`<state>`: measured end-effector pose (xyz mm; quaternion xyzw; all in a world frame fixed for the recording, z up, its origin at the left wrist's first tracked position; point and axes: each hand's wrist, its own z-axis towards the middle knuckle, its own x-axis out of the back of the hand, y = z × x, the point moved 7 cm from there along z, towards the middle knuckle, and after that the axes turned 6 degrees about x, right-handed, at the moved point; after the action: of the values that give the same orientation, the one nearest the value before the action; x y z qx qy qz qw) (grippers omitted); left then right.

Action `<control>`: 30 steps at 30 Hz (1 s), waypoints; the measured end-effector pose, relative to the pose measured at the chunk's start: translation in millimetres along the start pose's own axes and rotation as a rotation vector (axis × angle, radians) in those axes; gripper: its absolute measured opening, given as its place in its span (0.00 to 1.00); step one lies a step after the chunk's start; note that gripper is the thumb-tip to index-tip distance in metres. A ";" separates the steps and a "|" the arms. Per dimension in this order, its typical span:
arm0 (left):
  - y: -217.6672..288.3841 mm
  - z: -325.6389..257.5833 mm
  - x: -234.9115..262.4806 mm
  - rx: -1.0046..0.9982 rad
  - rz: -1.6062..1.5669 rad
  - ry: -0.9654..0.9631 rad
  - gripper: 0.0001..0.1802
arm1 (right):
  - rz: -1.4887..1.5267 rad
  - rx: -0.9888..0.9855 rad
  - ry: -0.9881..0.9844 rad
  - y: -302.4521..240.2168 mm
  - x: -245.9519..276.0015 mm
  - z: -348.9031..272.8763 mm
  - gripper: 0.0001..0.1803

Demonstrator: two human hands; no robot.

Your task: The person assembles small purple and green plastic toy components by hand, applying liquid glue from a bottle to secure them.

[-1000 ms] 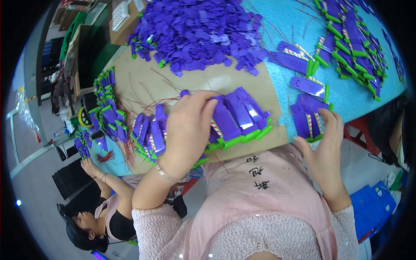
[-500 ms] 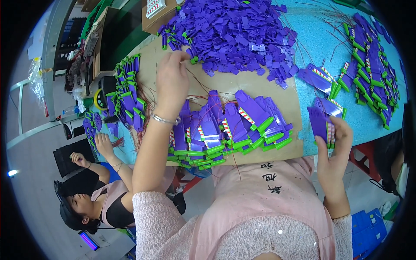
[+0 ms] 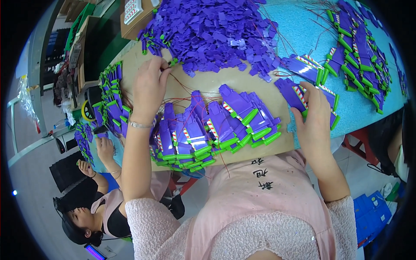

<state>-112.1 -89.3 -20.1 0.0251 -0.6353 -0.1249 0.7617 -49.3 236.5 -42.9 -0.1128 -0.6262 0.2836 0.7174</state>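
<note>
At upper left, the left hand (image 3: pixel 148 86) meets a green piece (image 3: pixel 173 62), grip unclear. Centre right, the right hand (image 3: pixel 315 115) spreads loosely over purple parts (image 3: pixel 289 91).

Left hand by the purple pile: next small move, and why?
Probably secure the left hand's grip on the small green piece and draw it clear of the purple pile: the piece sits right at the fingertips, by the pile's edge. Whether it is already pinched is too small to tell. The right hand is away, at a striped purple piece.
</note>
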 end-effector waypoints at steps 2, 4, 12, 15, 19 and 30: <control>20.9 -10.6 3.9 0.049 -0.073 -0.008 0.09 | 0.213 -0.026 -0.064 2.6 -8.1 -0.3 0.28; 37.1 -24.2 3.7 0.309 -0.542 -0.045 0.14 | 0.280 0.109 -0.053 -4.9 -1.5 2.4 0.22; 141.6 -60.7 4.4 0.391 -1.335 -0.360 0.25 | 1.603 -0.435 -0.554 -49.7 -23.8 -15.9 0.15; 146.8 -64.6 3.2 0.391 -1.260 -0.352 0.26 | 1.654 -0.479 -0.578 -49.4 -29.8 -21.2 0.14; 138.5 -63.3 7.0 0.392 -1.270 -0.305 0.27 | 1.662 -0.429 -0.573 -50.7 -29.5 -23.3 0.14; 152.5 -58.9 17.2 0.116 -0.894 -0.483 0.14 | 0.990 0.340 -0.362 -62.9 1.2 -7.7 0.20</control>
<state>-27.8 47.4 15.2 0.3069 -0.7262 -0.4052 0.4629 -25.1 187.5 -10.8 -0.2258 -0.5572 0.6988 0.3876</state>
